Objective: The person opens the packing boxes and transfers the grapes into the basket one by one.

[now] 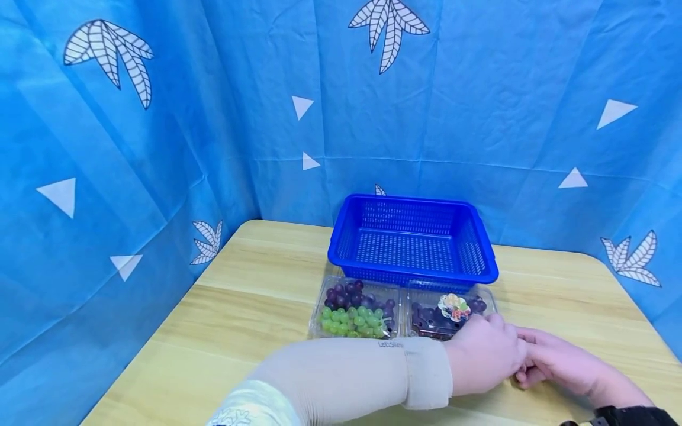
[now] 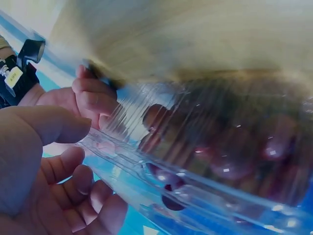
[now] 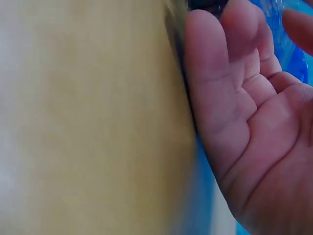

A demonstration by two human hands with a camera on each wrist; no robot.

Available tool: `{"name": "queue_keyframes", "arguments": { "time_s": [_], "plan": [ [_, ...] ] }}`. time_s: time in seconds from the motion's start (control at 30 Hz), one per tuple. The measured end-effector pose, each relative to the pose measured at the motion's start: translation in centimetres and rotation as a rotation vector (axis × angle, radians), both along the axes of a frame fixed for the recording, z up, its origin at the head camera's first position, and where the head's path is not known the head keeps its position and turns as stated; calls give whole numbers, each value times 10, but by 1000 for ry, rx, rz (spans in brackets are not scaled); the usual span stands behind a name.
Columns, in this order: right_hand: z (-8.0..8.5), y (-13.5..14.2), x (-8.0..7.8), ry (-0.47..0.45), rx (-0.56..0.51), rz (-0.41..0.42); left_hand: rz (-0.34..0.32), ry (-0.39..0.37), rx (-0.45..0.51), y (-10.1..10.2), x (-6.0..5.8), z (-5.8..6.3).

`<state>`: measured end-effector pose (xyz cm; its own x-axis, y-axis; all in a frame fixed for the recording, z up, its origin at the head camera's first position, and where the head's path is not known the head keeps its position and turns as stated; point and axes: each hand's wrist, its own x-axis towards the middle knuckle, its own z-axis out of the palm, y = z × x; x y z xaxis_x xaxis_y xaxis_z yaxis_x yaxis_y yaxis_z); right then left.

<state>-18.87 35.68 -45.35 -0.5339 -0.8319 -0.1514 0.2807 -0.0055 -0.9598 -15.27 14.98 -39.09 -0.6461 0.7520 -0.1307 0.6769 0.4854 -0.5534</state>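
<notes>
Two clear plastic boxes of grapes sit side by side. The left box (image 1: 396, 290) shows green and dark grapes; the right box (image 1: 426, 322) holds dark grapes and has a fruit sticker (image 1: 454, 307) on its lid. My left hand (image 1: 487, 355) reaches across to the near right corner of the right box. In the left wrist view its thumb pinches the rim there, fingers curled on the lid side. My right hand (image 1: 559, 361) meets it at that corner, fingers curled round the box's edge; the left hand partly hides this. In the right wrist view, clear plastic (image 3: 282, 22) shows beyond the fingers (image 3: 208, 58).
A blue perforated basket (image 1: 412, 272), with nothing in it, stands right behind the boxes. The wooden table (image 1: 256, 319) ends at a blue curtain (image 1: 479, 89) at the back and left. My left forearm crosses in front of the boxes.
</notes>
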Motion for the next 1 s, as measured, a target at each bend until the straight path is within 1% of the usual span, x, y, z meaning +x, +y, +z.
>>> {"name": "queue_keyframes", "arguments": {
  "time_s": [0.1,0.2,0.37,0.43,0.53,0.6,0.73,0.87,0.93,1.0],
  "plan": [
    [6,-1,-2,39,98,-23,3,15,16,-8,0,0],
    [10,-3,-3,60,156,-21,3,36,30,-16,1,0],
    [13,-6,-3,62,175,-12,-3,55,43,-33,0,1],
    [14,-7,-3,67,186,-18,-16,71,48,-42,-1,1],
    [16,-8,-4,93,214,-21,-23,75,49,-58,-4,2],
    [17,-8,-4,113,238,-22,-26,65,64,-70,-7,4],
    [19,-9,-1,154,297,-31,-13,11,107,-93,-14,11],
    [21,-11,6,141,374,-23,15,-51,112,-110,-18,20],
    [22,-13,11,114,387,-7,31,-75,107,-116,-20,25],
    [22,-16,16,88,385,19,44,-79,95,-120,-23,30]
  ]
}}
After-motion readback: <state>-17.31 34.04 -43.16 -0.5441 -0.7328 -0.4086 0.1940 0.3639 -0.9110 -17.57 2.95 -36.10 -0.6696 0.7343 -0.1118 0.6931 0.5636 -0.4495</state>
